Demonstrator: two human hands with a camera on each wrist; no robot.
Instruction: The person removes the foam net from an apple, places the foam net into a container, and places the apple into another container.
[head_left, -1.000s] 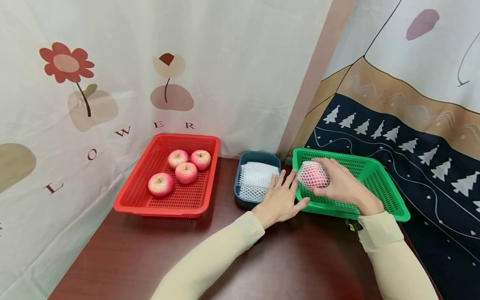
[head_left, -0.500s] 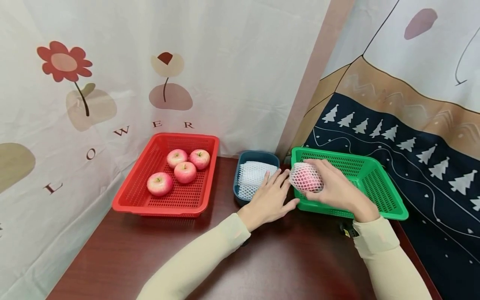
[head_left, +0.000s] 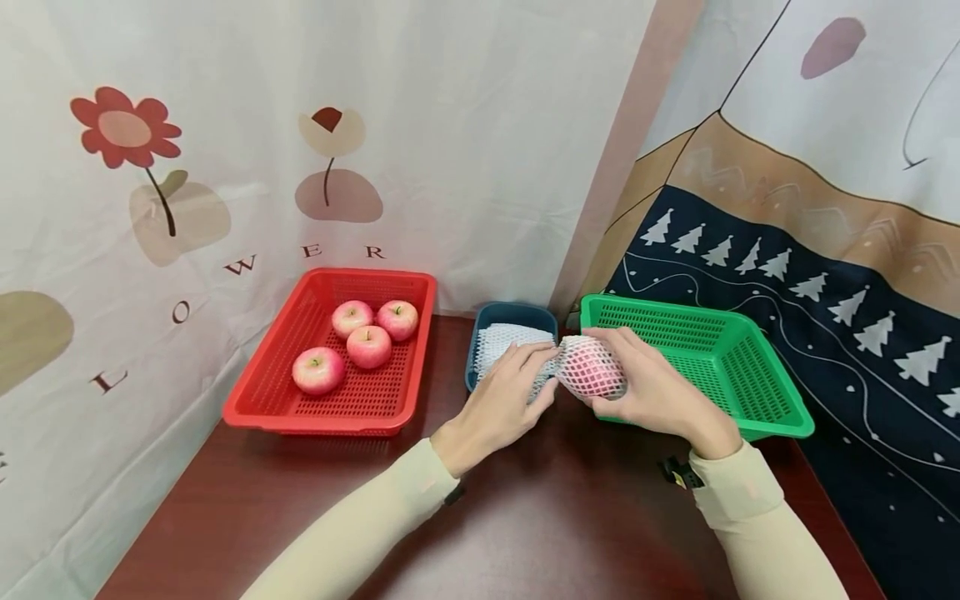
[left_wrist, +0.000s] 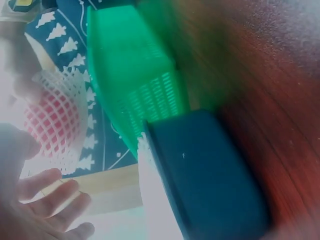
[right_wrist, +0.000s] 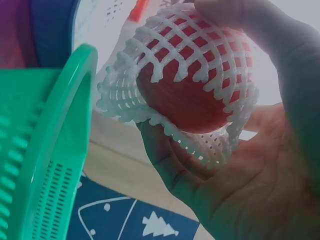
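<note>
My right hand [head_left: 660, 387] grips an apple [head_left: 588, 368] wrapped in a white foam net, raised in front of the green basket's left end. In the right wrist view the foam net [right_wrist: 175, 40] covers much of the apple [right_wrist: 185, 97], and its lower edge hangs loose around bare red skin. My left hand [head_left: 498, 408] is at the net's left end, fingers spread and slightly bent. The left wrist view has the left hand's fingers [left_wrist: 67, 212] close beside the net; contact is hard to tell. Behind the left hand, a dark blue box [head_left: 517, 312] holds white foam nets [head_left: 510, 342].
A red basket [head_left: 408, 400] with several apples [head_left: 369, 346] stands at the left. The green basket [head_left: 780, 375] stands at the right, its visible inside bare. Both rest on a dark brown table [head_left: 570, 517], with printed curtains [head_left: 465, 150] behind.
The right hand has carried the netted apple leftward, out from over the green basket. The left hand has drawn back down and left, its fingers bending toward the net's left end.
</note>
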